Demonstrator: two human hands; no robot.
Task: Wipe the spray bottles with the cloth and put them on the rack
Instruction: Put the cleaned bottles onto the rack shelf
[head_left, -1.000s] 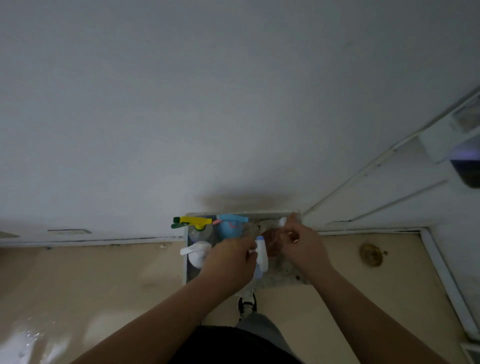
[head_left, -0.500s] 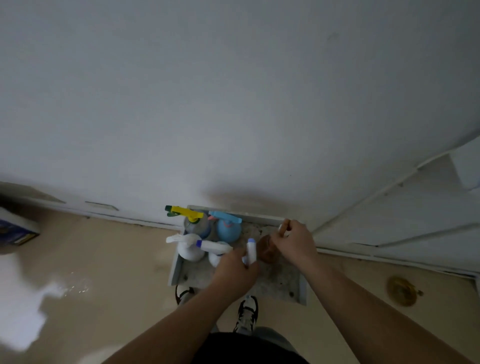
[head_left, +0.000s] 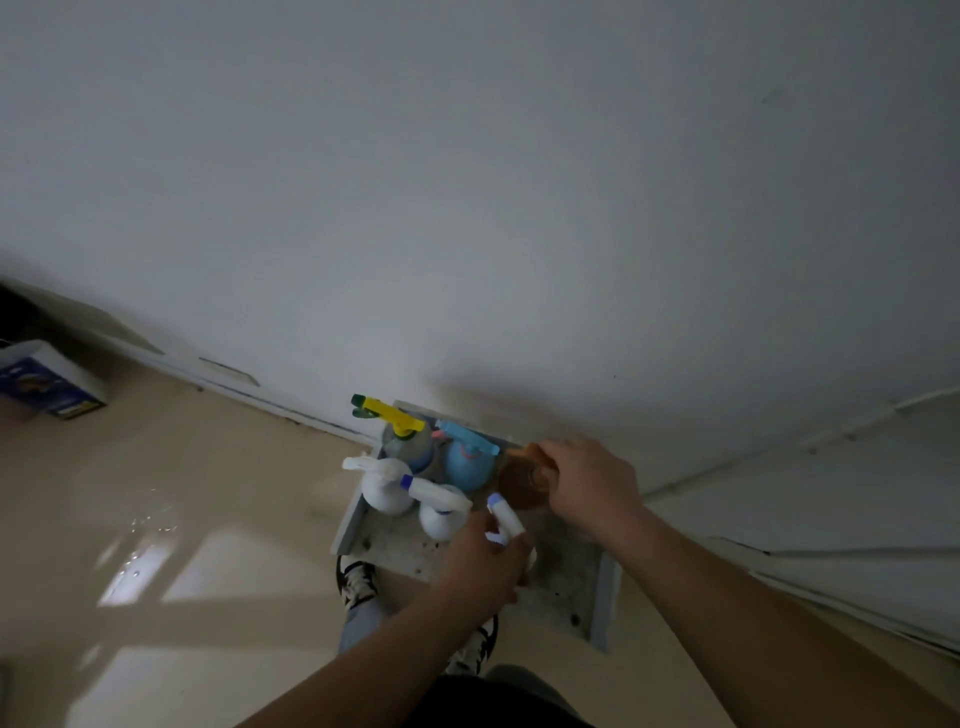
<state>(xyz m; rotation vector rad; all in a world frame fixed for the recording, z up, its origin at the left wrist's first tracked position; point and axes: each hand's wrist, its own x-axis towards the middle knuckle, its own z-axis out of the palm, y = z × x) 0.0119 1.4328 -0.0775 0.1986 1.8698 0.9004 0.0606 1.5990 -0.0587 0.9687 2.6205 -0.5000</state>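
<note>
At 9 o'clock on the grey rack (head_left: 349, 527), parked spray bottles (head_left: 384, 488), triggers toward 10 o'clock. At centre, left hand (head_left: 483, 564) curled round a white spray bottle (head_left: 506, 519), long axis tipped to 11 o'clock, above bare rack floor at 6 o'clock of the brown one. At 1 o'clock from that, right hand (head_left: 592, 488) wrapped over a brown spray bottle (head_left: 522, 486), upright, just beside the blue spray bottle (head_left: 467, 462), near the back wall. Probably nearly seated, needing only release. No cloth in view.
</note>
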